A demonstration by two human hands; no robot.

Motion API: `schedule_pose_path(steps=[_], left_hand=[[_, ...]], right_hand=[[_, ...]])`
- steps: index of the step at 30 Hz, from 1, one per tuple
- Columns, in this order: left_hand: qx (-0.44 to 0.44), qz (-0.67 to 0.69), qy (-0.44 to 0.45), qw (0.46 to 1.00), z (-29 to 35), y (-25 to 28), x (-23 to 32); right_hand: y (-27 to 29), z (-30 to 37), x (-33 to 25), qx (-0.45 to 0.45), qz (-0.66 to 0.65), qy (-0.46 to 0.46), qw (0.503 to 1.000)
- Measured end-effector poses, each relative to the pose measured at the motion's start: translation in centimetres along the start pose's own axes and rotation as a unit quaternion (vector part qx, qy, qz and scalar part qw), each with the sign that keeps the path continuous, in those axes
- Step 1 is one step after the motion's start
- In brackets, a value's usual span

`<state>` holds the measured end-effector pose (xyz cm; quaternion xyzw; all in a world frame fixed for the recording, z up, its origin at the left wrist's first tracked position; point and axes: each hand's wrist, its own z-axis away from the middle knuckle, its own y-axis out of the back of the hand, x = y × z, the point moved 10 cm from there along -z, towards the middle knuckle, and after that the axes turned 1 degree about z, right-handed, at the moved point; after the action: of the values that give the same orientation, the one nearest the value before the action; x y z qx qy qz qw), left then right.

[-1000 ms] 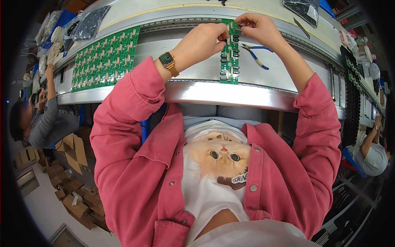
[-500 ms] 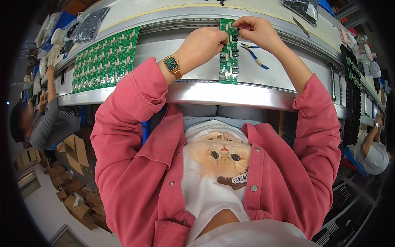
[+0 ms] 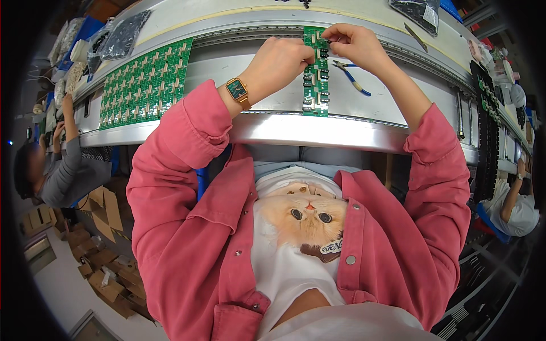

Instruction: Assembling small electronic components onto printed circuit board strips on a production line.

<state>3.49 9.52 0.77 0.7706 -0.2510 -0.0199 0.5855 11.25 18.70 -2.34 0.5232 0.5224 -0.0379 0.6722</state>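
- Green circuit-board strip: far part between the hands, long axis running away from the body.
- Left hand: fingers curled at its left edge; grip unclear.
- Right hand: nearer the far end, fingertips bunched; cannot tell whether they hold anything.

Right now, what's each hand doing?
Left hand: curled at the narrow circuit board; grip unclear.
Right hand: curled near the board's far end; grip unclear.

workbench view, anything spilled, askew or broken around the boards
Nothing looks spilled or plainly broken. The pliers lie open and slantwise right of the narrow green board, which seems ordinary. Any fine damage is too small to tell.
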Motion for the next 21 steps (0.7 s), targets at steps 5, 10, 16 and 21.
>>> schedule_pose_path(steps=[5, 10, 16, 21], left_hand=[[0.039, -0.033, -0.008, 0.999, -0.9, 2.1, -1.0], [0.005, -0.019, 0.028, 0.999, -6.5, 0.4, -10.0], [0.03, -0.063, 0.059, 0.996, -9.2, -3.2, -16.7], [0.015, -0.022, 0.064, 0.998, -9.3, -3.7, -17.1]], right_hand=[[0.3, 0.2, 0.3, 0.001, -0.013, 0.005, 1.0], [0.0, -0.1, -0.1, -0.003, -0.006, -0.004, 1.0], [0.2, -0.5, -0.4, 0.012, 0.072, 0.036, 0.997], [0.0, -1.0, -0.9, 0.014, 0.127, 0.077, 0.989]])
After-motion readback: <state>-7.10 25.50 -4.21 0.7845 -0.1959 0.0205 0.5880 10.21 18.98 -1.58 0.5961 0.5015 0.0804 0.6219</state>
